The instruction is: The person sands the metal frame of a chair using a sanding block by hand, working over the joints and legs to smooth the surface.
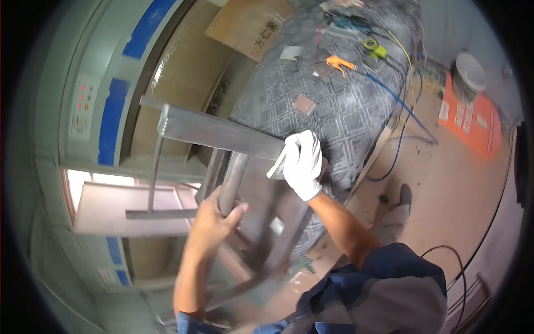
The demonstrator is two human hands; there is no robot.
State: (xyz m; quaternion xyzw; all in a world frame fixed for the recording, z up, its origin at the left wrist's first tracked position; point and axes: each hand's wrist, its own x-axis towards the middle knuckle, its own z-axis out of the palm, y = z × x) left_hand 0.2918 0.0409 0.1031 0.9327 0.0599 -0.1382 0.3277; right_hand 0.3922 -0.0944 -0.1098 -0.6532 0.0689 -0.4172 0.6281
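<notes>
A grey furniture frame (222, 131) with a broad rail, bars and legs is tilted in front of me, its lower parts blurred. My left hand (214, 220), bare, is wrapped round one of its round bars (233, 175). On the right end of the broad rail lies my right hand (303, 164) in a white glove, fingers curled. A thin pale flat pad (276, 168), like a sanding sheet, sticks out from under those fingers and rests against the rail. The glove hides the rest of the pad.
Beyond the frame, a padded grey patterned cover (345, 122) carries an orange air blow gun (339, 64) on a blue hose (384, 86), a yellow-green tool (374, 48) and a brown square pad (304, 104). A cardboard piece (239, 28) leans behind. A bucket (470, 72) stands right; a control panel (84, 106) is left.
</notes>
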